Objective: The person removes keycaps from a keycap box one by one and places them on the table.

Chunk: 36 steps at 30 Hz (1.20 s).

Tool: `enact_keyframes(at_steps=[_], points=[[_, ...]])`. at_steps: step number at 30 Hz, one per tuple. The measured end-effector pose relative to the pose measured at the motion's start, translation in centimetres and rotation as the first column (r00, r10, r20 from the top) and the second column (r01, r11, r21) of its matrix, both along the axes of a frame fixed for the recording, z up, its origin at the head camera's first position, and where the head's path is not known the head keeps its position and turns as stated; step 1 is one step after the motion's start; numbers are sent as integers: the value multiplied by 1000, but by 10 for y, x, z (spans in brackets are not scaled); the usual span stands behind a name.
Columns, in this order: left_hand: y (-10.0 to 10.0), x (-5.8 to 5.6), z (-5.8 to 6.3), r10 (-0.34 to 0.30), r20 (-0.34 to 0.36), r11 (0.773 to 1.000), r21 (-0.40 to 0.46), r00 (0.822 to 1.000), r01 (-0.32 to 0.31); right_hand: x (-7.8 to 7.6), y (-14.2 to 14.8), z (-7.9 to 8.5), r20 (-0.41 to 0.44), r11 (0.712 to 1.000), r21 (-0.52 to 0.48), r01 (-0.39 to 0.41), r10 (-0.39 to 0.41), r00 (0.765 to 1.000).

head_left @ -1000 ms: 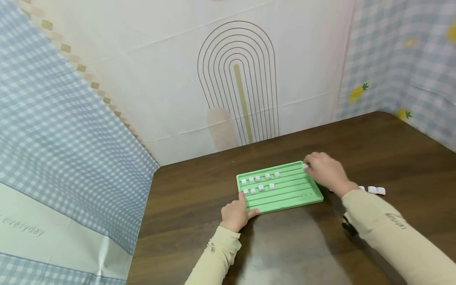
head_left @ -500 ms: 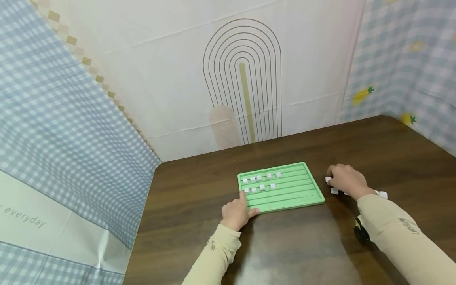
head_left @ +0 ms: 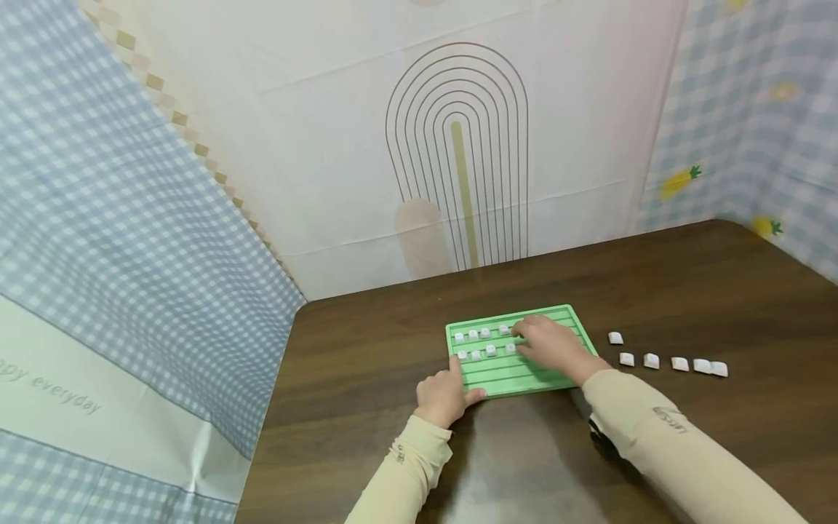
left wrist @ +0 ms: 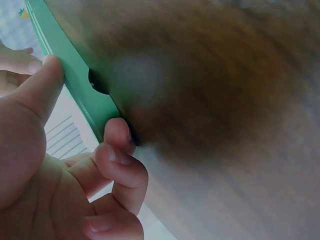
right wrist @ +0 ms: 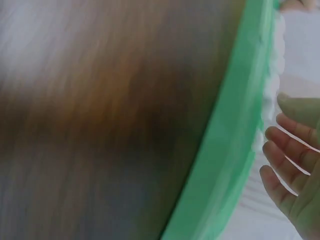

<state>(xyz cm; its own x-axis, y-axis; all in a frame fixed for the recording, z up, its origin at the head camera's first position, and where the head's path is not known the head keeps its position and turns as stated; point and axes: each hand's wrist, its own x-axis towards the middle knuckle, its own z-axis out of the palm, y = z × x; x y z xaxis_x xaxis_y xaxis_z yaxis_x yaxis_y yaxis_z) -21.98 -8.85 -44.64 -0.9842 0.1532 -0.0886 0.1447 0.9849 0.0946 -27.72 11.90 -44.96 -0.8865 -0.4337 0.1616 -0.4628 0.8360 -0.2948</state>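
In the head view, a shallow green tray (head_left: 507, 384) with grooved rows lies on the table. White keycaps (head_left: 491, 351) sit along its two upper rows, towards the left. My left hand (head_left: 440, 397) grips the tray's near left corner, thumb on the front edge and index finger along the left side. The left wrist view shows fingertips (left wrist: 52, 67) against the green side wall. My right hand (head_left: 553, 346) reaches over the tray, its fingertips by the right end of the keycap rows and covering that spot. In the right wrist view its fingers are spread and loosely bent beside the keycaps.
Right of the tray, one loose keycap (head_left: 615, 338) lies on the wooden table (head_left: 366, 364), behind a line of several more keycaps (head_left: 679, 364). A patterned cloth (head_left: 314, 145) hangs at the back, and a checked cloth (head_left: 164, 204) hangs on the left.
My right hand carried a keycap from the tray's far right corner to the table, left it there, and came back over the tray to the upper rows. My left hand stayed at its corner.
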Motion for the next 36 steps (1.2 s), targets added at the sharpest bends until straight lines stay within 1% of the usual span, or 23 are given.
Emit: enact_keyframes(at_steps=[2,5,8,10,14,16,18,20,22,23,26,29,31,34,36], points=[[1,0,-2,0,1,1000,2,1000,0,1,-8,-5,-34,999,34,-5,6,999],[1,-1,-3,6,11,1000,4,1000,-7,2,-14,-10,-107,998,69,-13,21,994],[1,-1,-3,9,3,1000,-2,1000,-9,1,-17,-12,-167,997,71,-17,29,986],[1,-1,-1,4,-1,1000,-6,1000,-4,0,-18,-12,-186,998,66,-14,26,982],[1,0,-2,6,7,1000,-8,1000,-6,-1,-16,-12,-192,998,64,-26,38,981],[1,-1,-2,10,10,1000,-4,1000,-10,-3,-10,-7,-184,999,48,-20,29,983],[1,-2,-2,12,12,1000,0,1000,-12,-3,3,3,-156,1000,31,5,0,988],[1,-3,-2,10,10,1000,7,1000,-10,-4,25,15,-117,998,5,59,-58,991],[1,-3,-1,9,8,1000,12,1000,-9,-4,54,24,-91,992,0,125,-125,988],[0,-3,0,7,7,1000,13,1000,-7,-3,70,26,-63,987,8,161,-160,985],[0,-2,1,8,16,1000,23,1000,-8,3,112,22,11,969,46,243,-244,970],[2,-2,0,2,24,1000,25,1000,-3,11,141,12,90,952,99,289,-298,950],[2,-2,-1,-1,29,1000,21,1000,1,13,151,5,121,945,117,307,-320,940],[2,-2,-2,-7,31,1000,20,1000,7,13,159,-4,135,933,117,341,-355,925],[2,-2,-3,-10,30,1000,18,999,9,13,161,-6,136,929,117,350,-364,921]])
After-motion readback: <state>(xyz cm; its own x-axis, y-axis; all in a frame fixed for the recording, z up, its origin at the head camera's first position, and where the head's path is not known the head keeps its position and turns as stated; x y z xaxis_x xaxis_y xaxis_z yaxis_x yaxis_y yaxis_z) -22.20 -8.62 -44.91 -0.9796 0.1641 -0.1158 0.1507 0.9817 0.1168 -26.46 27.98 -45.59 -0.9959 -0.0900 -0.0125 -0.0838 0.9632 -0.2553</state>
